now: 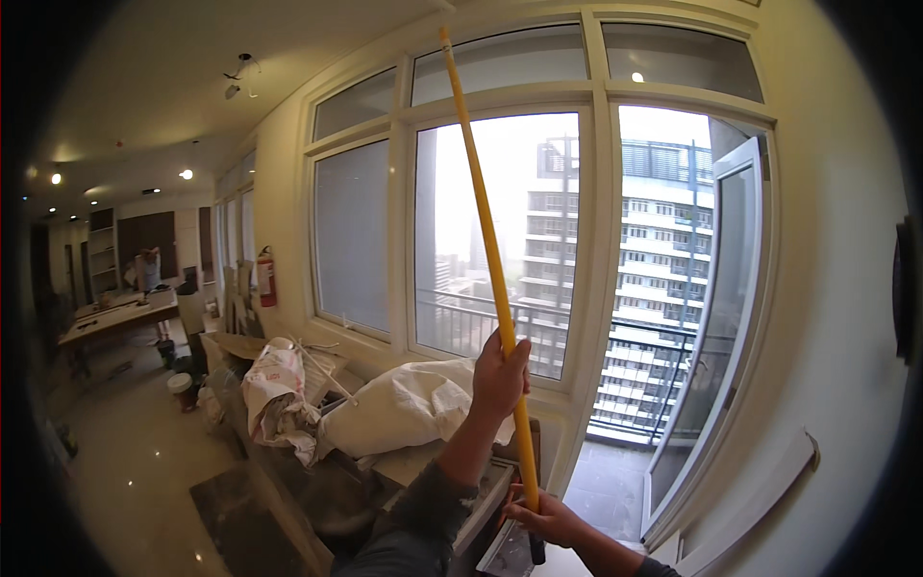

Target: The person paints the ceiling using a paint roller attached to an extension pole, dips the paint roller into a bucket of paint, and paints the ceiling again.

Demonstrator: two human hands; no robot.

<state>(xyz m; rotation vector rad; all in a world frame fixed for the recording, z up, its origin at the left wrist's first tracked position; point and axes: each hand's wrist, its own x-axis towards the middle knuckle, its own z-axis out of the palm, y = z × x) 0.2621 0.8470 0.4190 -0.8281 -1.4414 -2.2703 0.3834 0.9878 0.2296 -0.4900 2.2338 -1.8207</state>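
Note:
I hold a long yellow pole (481,202) that slants up to a light-coloured tip near the window header and ends in a dark foot below my grip. My left hand (500,375) is wrapped round its lower middle. Lower down, my right hand (548,522) grips it near the bottom end. Behind the pole stand white-framed windows (351,231), with a railing and tall buildings outside. Below the windows, by my left arm, lie white sacks (385,413) and a crumpled bag (279,385) on a dark, cluttered surface.
An open glass door (719,240) leads to a balcony on the right. A pale board (764,500) leans at the lower right. Further left are a fire extinguisher (266,279), a bucket (181,392), a worktable (120,313) and a distant person (151,271). A loose fixture (234,88) hangs from the ceiling.

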